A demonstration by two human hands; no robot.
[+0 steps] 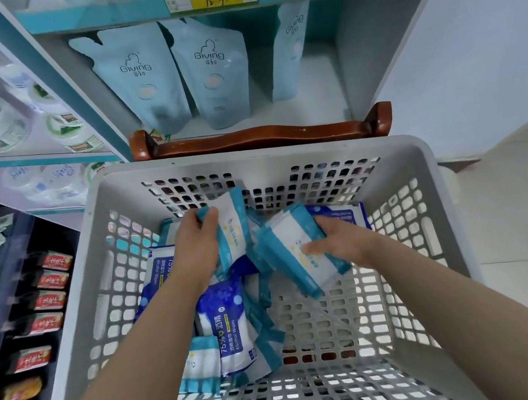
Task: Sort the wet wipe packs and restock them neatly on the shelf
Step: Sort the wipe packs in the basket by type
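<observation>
Grey plastic, pierced with rows of holes, forms the big basket [283, 156] that fills most of the view. Beyond its far rim stands the shelf [316, 97], with pale blue pouches [214, 71] standing upright on it. A brown wooden rail [264, 137] runs between the basket's far rim and the shelf. Left of the basket, lower racks carry red packets [49, 301].

Inside the basket, on the left half of its floor, lie dark blue alcohol wipe packs [228, 327] mixed with loose teal-and-white packs [200, 361]; one more dark blue pack [342, 214] lies toward the far right corner.

Both hands reach into the basket. The right hand [339, 240] holds a tilted teal-and-white pack [297, 252] right of the basket's centre, thumb across its face, fingers clamped underneath. The left hand [194, 243] grips another teal-and-white pack [234, 224] near the basket's far wall, fingers curled over its top edge.
</observation>
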